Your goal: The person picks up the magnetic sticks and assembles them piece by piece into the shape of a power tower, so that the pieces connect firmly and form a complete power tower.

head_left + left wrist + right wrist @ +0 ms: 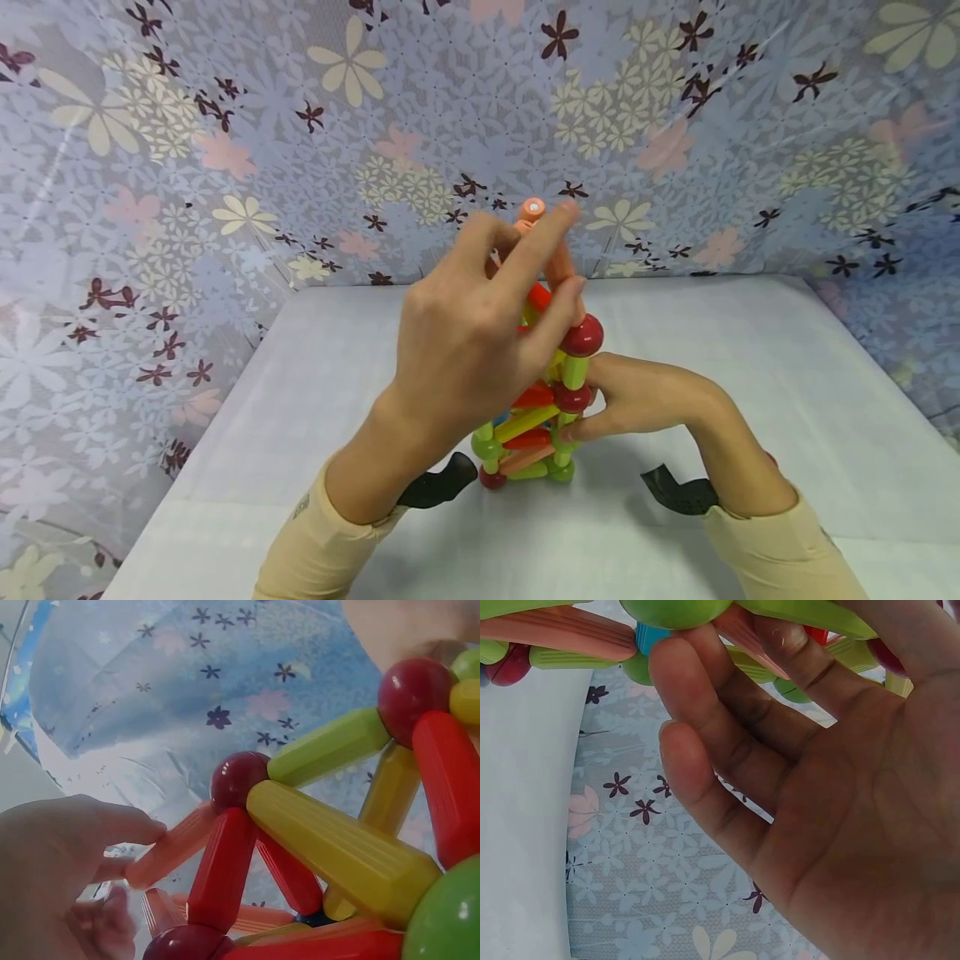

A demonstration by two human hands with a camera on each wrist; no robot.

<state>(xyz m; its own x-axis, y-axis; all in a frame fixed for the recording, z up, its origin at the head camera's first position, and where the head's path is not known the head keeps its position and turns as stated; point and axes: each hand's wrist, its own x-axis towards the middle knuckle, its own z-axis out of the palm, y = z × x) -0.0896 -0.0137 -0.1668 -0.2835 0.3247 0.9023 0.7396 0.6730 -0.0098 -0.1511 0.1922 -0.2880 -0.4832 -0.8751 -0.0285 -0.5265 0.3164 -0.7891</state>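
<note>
A tower of coloured rods and balls stands on the table, its lower left side showing below my left hand. That hand is at the top and pinches an orange rod, whose lower end meets a dark red ball. A second orange rod pokes up behind the fingers. In the left wrist view the held orange rod slants up to a dark red ball. My right hand grips the tower's right side, fingers behind it and thumb in front. A green ball is by its fingertips.
The white table reaches out on both sides of the tower. Behind it hangs a flowered cloth. Black curved pieces stick out from both wrists. A small red thing peeks out beside the right forearm.
</note>
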